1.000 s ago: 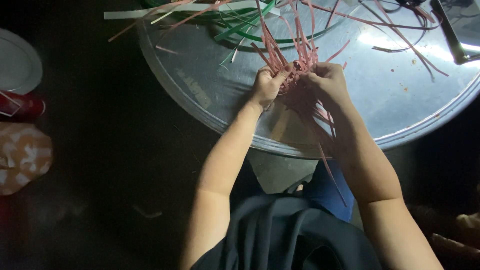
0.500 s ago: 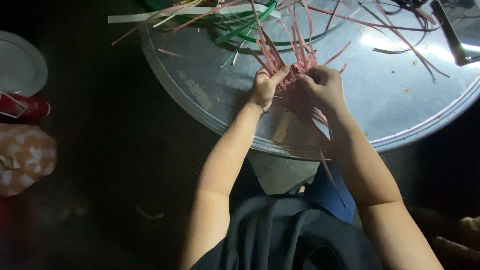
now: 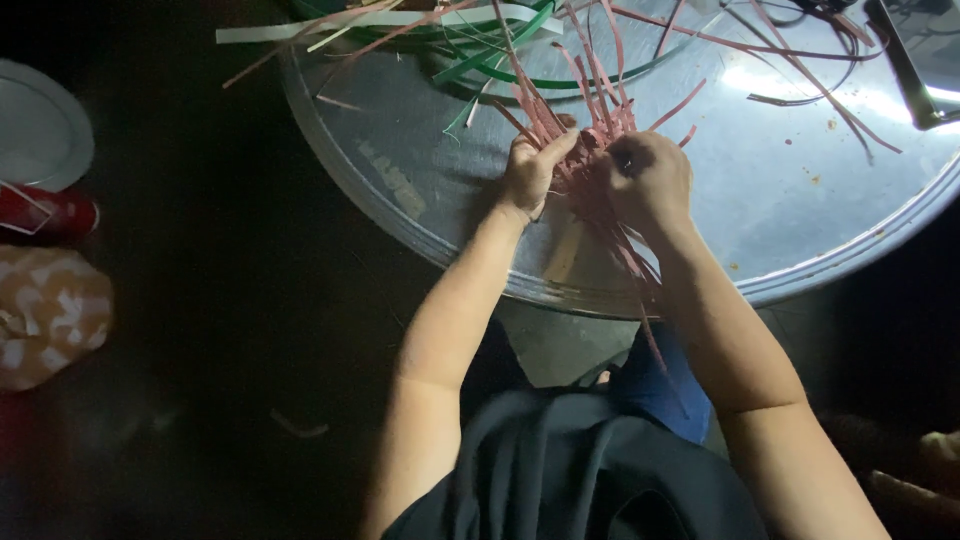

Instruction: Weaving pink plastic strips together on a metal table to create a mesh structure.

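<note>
On the round metal tray [image 3: 800, 200], near its front edge, I see my left hand [image 3: 530, 170] and right hand [image 3: 650, 180] both closed around a pink strip bundle [image 3: 590, 150], thin strands fanning outward.

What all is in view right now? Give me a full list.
pink strips: a bunch, pink, gathered between both hands over the tray, ends fanning up and trailing off its near edge
green strips: several, green, top of the tray
pale strip: one, whitish, lying across the tray's top left rim
tray: one, round, silver metal, centre and right
dark tool: one, dark, top right on the tray; kind unclear
plate: one, grey, far left
red thing: one, red, below the plate
patterned cloth: one, orange and white, left edge
left hand: gripping the pink strips
right hand: closed on the pink strips
</note>
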